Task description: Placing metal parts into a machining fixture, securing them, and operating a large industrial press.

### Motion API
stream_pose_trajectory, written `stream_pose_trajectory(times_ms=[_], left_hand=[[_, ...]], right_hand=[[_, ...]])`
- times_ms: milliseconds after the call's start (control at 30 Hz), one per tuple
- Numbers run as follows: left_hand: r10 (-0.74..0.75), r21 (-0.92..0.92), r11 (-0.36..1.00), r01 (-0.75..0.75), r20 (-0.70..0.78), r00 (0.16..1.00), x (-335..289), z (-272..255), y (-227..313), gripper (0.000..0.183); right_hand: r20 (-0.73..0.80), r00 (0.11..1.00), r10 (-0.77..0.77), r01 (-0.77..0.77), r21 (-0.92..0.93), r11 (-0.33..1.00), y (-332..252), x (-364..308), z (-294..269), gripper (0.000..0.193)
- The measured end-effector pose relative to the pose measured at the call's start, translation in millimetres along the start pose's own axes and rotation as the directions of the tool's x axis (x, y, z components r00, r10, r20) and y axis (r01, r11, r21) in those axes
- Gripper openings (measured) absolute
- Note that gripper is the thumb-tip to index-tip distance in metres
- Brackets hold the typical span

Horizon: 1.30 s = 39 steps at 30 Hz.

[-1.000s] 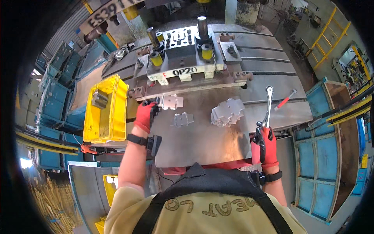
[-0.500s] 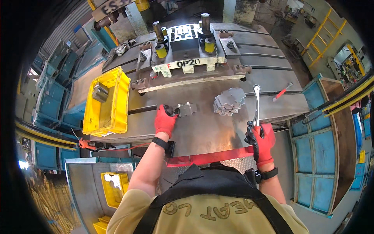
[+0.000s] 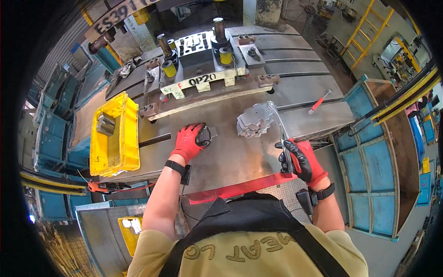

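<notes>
Your left hand (image 3: 188, 142) is closing on a flat plate (image 3: 206, 135); the stack (image 3: 254, 121) is lying at 3 o'clock, nearer your right hand (image 3: 300, 158), which is gripping a wrench (image 3: 278, 125).

My work gear, seen from above

On my left hand (image 3: 188, 142) I wear a red glove, and right behind its cuff a black band wraps my wrist with a small dark block clipped to it. My right hand (image 3: 302, 159) has a glove that is red across the back and black over the fingers and palm; a black wrist strap sits behind it too, carrying a dark boxy unit on the inner side. My forearms are bare up to short sleeves of a mustard-yellow shirt. Over the shirt lies a black harness or apron panel on my chest, with broad black straps crossing my shoulders, and the fabric bears stitched lettering.
</notes>
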<state>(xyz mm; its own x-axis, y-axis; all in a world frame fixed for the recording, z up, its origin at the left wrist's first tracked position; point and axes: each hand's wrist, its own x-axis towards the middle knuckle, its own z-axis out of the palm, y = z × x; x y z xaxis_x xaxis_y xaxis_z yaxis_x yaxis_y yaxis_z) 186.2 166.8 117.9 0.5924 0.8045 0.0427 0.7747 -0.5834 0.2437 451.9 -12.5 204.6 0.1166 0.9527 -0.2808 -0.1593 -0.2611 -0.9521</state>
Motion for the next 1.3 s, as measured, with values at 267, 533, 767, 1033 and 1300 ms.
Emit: stream_pose_trajectory(times_ms=[267, 533, 767, 1033, 1300], left_hand=[[-0.066, 0.011, 0.998, 0.066, -0.012, 0.998, 7.2, -11.3, 5.3, 0.073], [-0.049, -0.248, 0.968, -0.034, -0.321, 0.946, -24.1, -23.5, -14.1, 0.074], [-0.626, -0.94, 0.34, 0.021, -0.209, 0.751, -96.6, -15.7, -60.0, 0.04], [-0.74, -0.968, 0.194, 0.16, -0.037, 0.672, -151.0, 10.8, -68.6, 0.032], [-0.825, -0.889, 0.422, 0.179, -0.294, 0.482, -163.7, 30.2, -82.6, 0.025]], right_hand=[[0.034, 0.999, -0.009, 0.019, -0.325, 0.945, -2.2, 10.1, -9.5, 0.021], [-0.009, 0.997, 0.076, -0.074, 0.123, 0.99, -5.2, 10.8, -8.7, 0.024], [0.029, 1.0, -0.001, 0.005, -0.157, 0.988, -22.9, 13.8, -7.6, 0.028], [0.007, 0.981, 0.196, -0.192, -0.171, 0.966, -35.9, 11.8, -15.3, 0.023], [0.079, 0.972, -0.221, 0.217, 0.057, 0.974, -34.9, 90.5, 31.2, 0.024]])
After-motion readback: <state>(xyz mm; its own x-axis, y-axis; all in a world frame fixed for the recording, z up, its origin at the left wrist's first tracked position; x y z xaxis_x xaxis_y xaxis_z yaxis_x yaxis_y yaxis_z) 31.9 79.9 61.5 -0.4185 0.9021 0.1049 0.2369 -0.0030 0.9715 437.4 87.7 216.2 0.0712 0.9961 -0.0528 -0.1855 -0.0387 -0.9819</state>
